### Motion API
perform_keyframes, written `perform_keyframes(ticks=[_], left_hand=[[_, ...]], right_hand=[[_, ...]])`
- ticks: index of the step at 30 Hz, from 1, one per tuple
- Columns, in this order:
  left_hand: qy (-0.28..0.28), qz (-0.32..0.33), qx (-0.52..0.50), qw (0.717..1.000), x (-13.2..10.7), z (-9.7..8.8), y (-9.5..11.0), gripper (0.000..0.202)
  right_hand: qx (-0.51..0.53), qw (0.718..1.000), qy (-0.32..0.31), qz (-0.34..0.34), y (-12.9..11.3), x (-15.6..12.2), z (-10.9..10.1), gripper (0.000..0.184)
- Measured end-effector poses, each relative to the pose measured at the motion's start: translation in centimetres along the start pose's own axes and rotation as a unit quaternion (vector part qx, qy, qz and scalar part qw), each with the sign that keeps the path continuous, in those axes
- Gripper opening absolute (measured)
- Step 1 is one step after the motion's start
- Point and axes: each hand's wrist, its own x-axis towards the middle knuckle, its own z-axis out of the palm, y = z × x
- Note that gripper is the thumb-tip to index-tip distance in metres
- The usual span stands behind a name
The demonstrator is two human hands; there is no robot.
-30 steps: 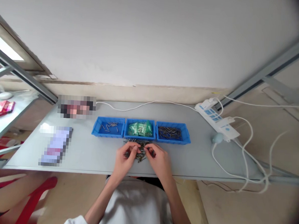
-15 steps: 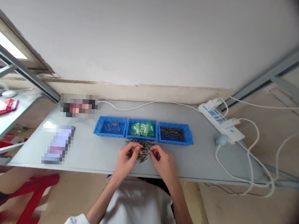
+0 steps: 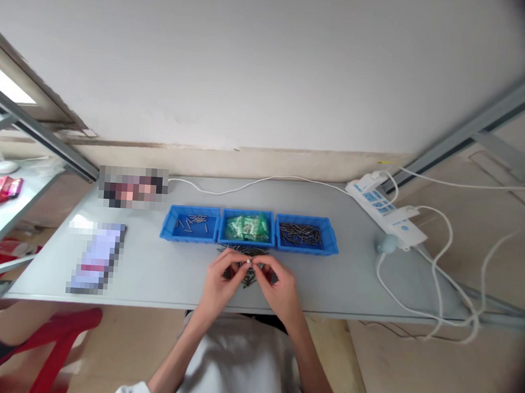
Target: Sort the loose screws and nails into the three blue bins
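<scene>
My left hand (image 3: pixel 220 280) and my right hand (image 3: pixel 279 285) meet over a loose pile of small dark metal pins (image 3: pixel 246 265) on the grey table (image 3: pixel 160 267). Both hands are pinched, fingertips nearly touching around a tiny light-tipped piece between them. Just behind the pile stand three blue trays in a row: the left tray (image 3: pixel 190 223) holds a few pins, the middle tray (image 3: pixel 247 226) holds green bags, the right tray (image 3: pixel 306 234) holds many dark pins.
A white power strip (image 3: pixel 384 216) with white cables (image 3: pixel 421 289) lies at the right back of the table. Blurred-out items sit at the left (image 3: pixel 96 257). A red chair (image 3: pixel 52 350) and another person's leg show at lower left. A second table stands further left.
My hands have drawn closer together above the pile, fingertips now meeting. The view has shifted slightly.
</scene>
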Motion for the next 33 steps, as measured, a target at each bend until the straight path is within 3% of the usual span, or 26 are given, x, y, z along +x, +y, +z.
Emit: perform_keyframes(ticks=[3, 6, 18, 33], left_hand=[[0.015, 0.004, 0.003, 1.0, -0.04, 0.01, -0.08, 0.014], [-0.003, -0.001, 0.002, 1.0, -0.25, 0.11, -0.15, 0.013], [-0.034, -0.028, 0.003, 0.999, -0.19, 0.33, -0.46, 0.01], [-0.011, -0.078, 0.015, 0.997, -0.12, 0.23, -0.28, 0.012]], right_hand=[[0.011, 1.0, 0.017, 0.016, -0.12, 0.07, -0.08, 0.012], [0.018, 0.999, 0.032, 0.03, -0.08, 0.11, -0.13, 0.014], [0.024, 0.998, 0.019, 0.046, -0.16, 0.11, -0.33, 0.02], [0.018, 0.999, 0.004, 0.036, -0.33, 0.03, -0.26, 0.02]])
